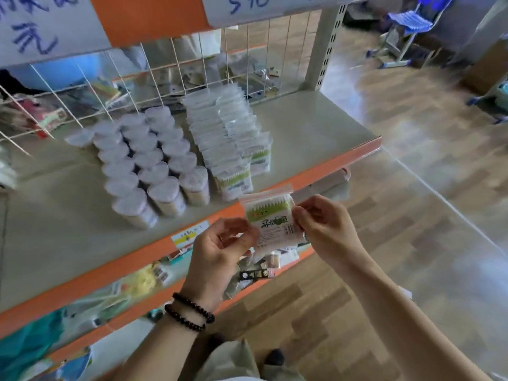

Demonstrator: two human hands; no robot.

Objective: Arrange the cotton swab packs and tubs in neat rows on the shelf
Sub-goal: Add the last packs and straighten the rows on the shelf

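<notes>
Here — fingers [248,235] pinching swab pack [272,221]

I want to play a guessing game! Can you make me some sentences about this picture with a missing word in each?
1. Both hands, the left hand and the right hand, hold one ____ of cotton swabs.
2. The tubs stand on the shelf in ____ rows.
3. The packs on the shelf stand to the ____ of the tubs.
4. The left wrist wears dark bead ____.

Missing words: pack; three; right; bracelets
</notes>
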